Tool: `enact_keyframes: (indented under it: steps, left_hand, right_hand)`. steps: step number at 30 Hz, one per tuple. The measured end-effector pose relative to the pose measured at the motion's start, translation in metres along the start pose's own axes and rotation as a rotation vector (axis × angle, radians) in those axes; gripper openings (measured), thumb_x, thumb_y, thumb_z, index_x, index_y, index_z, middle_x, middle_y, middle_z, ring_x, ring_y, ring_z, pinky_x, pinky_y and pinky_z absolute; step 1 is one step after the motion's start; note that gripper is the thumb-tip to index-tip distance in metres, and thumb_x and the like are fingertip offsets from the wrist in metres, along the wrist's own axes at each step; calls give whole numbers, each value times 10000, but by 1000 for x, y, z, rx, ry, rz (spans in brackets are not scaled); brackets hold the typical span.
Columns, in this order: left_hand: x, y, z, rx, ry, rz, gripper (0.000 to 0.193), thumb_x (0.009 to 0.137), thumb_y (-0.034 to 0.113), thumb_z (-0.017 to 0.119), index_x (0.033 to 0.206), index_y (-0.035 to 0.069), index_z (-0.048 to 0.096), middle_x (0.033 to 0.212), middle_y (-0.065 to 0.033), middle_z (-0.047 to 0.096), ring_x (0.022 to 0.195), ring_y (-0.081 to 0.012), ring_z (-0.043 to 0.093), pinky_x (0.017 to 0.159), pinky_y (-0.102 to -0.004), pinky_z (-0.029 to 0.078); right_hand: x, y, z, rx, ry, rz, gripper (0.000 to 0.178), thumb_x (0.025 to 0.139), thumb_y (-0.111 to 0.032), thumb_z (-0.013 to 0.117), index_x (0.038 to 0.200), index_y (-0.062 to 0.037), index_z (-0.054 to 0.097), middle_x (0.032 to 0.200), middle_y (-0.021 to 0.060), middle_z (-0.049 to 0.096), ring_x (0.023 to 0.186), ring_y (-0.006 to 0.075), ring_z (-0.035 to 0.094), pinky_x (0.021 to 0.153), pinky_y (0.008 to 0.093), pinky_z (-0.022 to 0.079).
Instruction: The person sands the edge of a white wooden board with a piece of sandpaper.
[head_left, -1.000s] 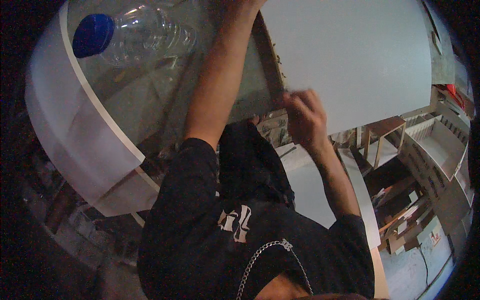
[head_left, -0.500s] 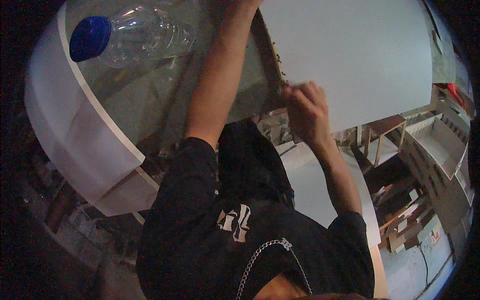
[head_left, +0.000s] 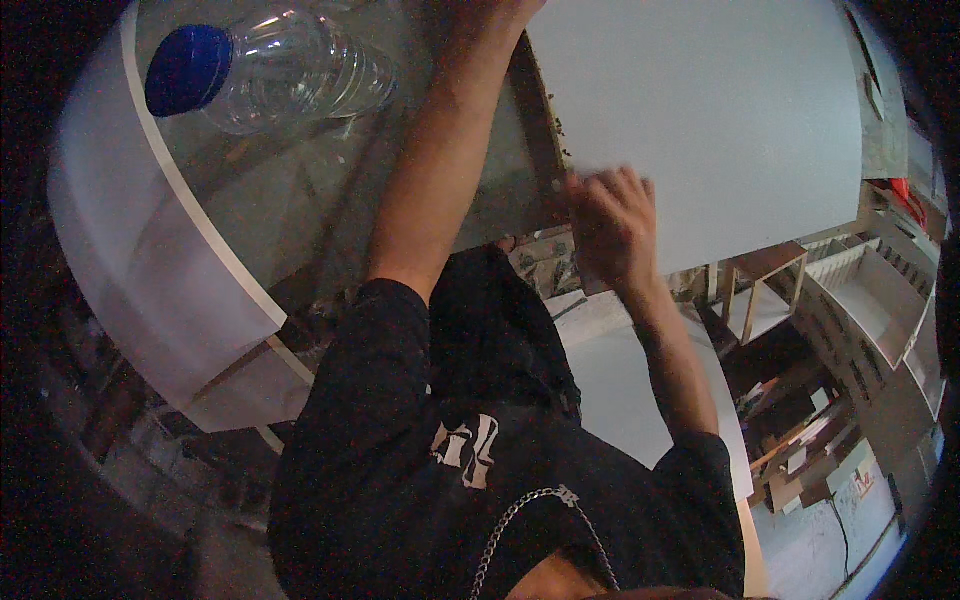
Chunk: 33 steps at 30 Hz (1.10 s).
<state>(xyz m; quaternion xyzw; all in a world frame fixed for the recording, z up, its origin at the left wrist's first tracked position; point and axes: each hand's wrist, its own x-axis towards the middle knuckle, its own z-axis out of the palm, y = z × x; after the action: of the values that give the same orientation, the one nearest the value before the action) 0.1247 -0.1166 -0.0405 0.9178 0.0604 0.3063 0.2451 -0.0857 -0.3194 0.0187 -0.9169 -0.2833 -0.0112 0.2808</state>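
Observation:
A large white panel [head_left: 710,120] lies in front of me, its left edge rough and dotted with small dark bits. My right hand [head_left: 615,222] is at the near end of that edge, its fingers curled and slightly blurred. Whatever it may hold is hidden. My left arm reaches up to the picture's top rim, where only the wrist side of my left hand [head_left: 512,8] shows beside the panel's left edge. Its fingers are cut off from view. A clear plastic bottle with a blue cap [head_left: 190,70] lies on the grey surface [head_left: 250,190] to the left.
Curved by the lens, a long white board [head_left: 150,230] borders the left side. Another white board [head_left: 640,390] is beneath my right forearm. Open box frames [head_left: 765,290], a white tray-like box [head_left: 880,300] and several offcuts [head_left: 800,450] are at the right.
My right hand stays near the panel's left edge, with its fingers slightly shifted. My left hand has slid a little right at the top rim. The whole view has shifted slightly.

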Motion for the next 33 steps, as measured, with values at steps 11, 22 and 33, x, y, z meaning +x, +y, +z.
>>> enact_keyframes:
  steps: [11,22,33]
  left_hand:
    - [-2,10,-12,36,24,8,580,961,294,636,1428,-9,471,1492,-267,443,1383,-446,407,1148,-557,334]
    - [2,9,-19,49,-14,-9,580,972,307,620,1440,3,461,1498,-259,440,1378,-436,420,1144,-565,340]
    - [1,12,-21,37,12,1,600,969,314,631,1438,-13,449,1487,-259,449,1363,-456,423,1137,-561,341]
  right_hand:
    - [18,2,-6,27,9,-14,143,810,-89,739,935,-140,691,801,26,571,789,262,549,722,400,376]
    - [47,6,2,-62,28,-1,90,836,-112,745,837,-152,664,807,16,587,817,265,543,743,391,382]
    - [62,2,-7,-126,16,-22,116,876,-161,736,835,-127,633,839,16,596,846,268,540,741,407,379]
